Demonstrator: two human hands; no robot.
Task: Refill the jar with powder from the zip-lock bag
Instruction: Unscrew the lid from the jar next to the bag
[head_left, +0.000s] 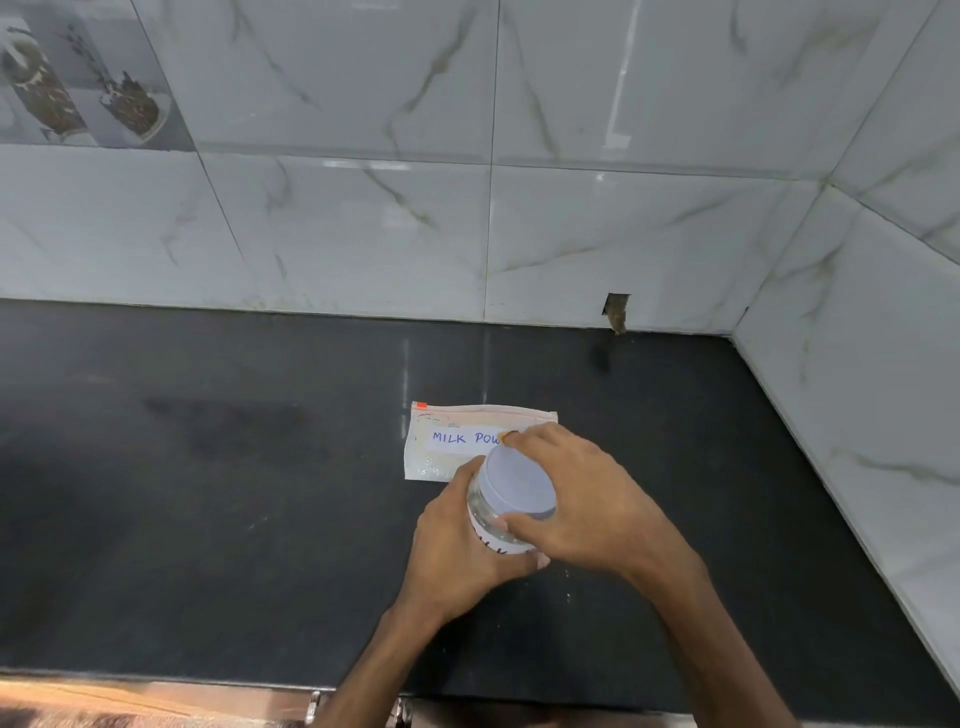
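Both busy: left hand (460, 545) wrapped around the clear jar (480, 508); right hand (587, 499) fingers clamped on its pale lid (517, 483). Zip-lock bag (447, 449) labelled "MILK POW" lies flat at jar's 11 o'clock on black tabletop (208, 519).

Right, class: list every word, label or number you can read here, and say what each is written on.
"MILK POW": blue handwriting on the bag's white label; the right hand on the lid hides the rest.
The jar's label: dark letters, mostly covered by the left hand; unreadable.
No other text.
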